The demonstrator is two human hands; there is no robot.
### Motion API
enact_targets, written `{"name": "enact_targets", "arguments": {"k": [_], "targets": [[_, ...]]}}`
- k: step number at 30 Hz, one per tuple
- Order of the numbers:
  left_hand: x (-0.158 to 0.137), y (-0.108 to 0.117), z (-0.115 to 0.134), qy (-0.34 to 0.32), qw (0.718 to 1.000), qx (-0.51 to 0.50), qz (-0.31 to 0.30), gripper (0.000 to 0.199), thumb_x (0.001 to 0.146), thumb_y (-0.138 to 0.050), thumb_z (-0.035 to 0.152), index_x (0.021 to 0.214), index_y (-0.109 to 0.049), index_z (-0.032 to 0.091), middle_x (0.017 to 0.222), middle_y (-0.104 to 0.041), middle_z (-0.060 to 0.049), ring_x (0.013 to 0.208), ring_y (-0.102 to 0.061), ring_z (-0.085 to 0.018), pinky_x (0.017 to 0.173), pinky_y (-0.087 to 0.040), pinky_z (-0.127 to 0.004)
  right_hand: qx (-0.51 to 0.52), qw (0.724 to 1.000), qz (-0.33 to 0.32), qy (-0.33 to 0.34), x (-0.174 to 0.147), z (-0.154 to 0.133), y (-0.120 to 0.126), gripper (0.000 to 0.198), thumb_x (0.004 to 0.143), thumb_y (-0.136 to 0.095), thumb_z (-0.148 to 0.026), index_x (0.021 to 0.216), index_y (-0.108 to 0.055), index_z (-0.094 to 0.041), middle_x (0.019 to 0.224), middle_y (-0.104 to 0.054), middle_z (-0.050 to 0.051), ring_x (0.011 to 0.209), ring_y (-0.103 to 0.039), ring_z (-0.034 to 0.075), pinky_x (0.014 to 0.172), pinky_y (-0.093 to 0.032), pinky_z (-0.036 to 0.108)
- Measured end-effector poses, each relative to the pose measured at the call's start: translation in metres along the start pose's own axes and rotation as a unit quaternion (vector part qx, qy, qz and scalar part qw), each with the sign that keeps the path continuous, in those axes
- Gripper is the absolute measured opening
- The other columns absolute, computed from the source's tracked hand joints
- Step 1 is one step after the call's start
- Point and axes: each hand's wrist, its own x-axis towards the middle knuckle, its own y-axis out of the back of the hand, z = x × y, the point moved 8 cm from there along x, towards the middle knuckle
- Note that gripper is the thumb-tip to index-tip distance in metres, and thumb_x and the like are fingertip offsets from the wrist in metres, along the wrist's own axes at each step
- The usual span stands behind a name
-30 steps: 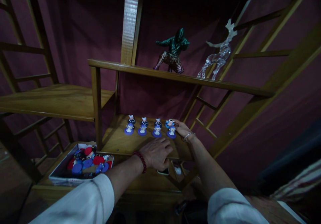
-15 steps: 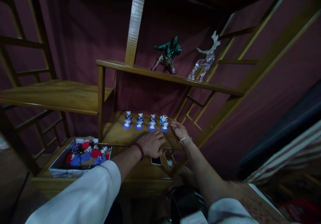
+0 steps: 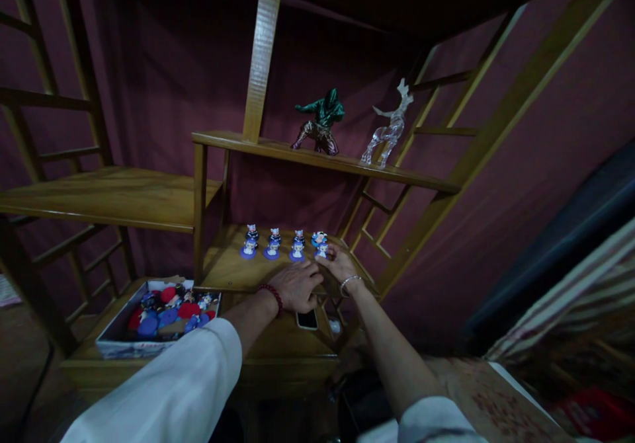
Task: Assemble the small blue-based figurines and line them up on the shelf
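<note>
Nearest, at the shelf (image 3: 229, 268) edge: left hand (image 3: 296, 287), fingers loosely bent, any grip impossible to tell. Beyond, on the shelf: rightmost front-row figurine (image 3: 323, 248), right hand (image 3: 340, 265) narrowly about it, hold uncertain; behind, blue-and-white figurine (image 3: 319, 238).

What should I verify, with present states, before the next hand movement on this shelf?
1. Four purple-based figurines in a front row, upright: ok.
2. Three cat-eared figurines upright behind them: ok.
3. Blue-based figurine, back right, upright: cannot tell; too small and partly hidden.
4. Right hand gripping the front-right figurine: cannot tell; fingertips are at it, but grip is unclear.
5. Left hand clear of the front row: cannot tell; it lies at the front edge of the shelf, gap unclear.
6. Cardboard box contents orderly: not ok; figurines lie jumbled.
</note>
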Motion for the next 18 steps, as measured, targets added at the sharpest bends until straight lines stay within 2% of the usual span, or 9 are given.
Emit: {"name": "enact_targets", "arguments": {"k": [4,11,18], "targets": [[0.0002,-0.0001,-0.0004,-0.005,1.000,-0.003,0.008,0.029,0.069,-0.050,0.031,0.094,-0.052,0.015,0.095,-0.050,-0.007,0.096,-0.043,-0.021,0.087,-0.036,-0.035,-0.057,0.998,0.008,-0.006,-0.0002,-0.0036,0.0008,0.041,0.056,-0.070,-0.034,0.093,-0.058,-0.023,0.088,-0.066,0.003,0.085,-0.061,0.020,0.078,-0.045,0.031],[0.0001,-0.0016,-0.0011,0.003,1.000,-0.006,-0.005,0.031,0.070,-0.050,0.032,0.096,-0.052,0.016,0.097,-0.050,-0.008,0.097,-0.043,-0.022,0.087,-0.036,-0.036,-0.087,0.996,-0.009,-0.008,0.0006,0.0020,-0.0008,0.049,0.058,-0.067,-0.042,0.101,-0.055,-0.022,0.093,-0.064,0.003,0.086,-0.060,0.019,0.077,-0.044,0.030],[0.0002,-0.0024,-0.0013,0.002,1.000,-0.003,0.003,0.032,0.069,-0.050,0.031,0.098,-0.052,0.016,0.098,-0.050,-0.008,0.095,-0.044,-0.022,0.086,-0.037,-0.035,-0.106,0.994,-0.015,-0.009,-0.0045,-0.0034,0.0008,0.046,0.060,-0.065,-0.042,0.100,-0.056,-0.023,0.094,-0.064,0.004,0.087,-0.059,0.020,0.078,-0.043,0.031]]}}
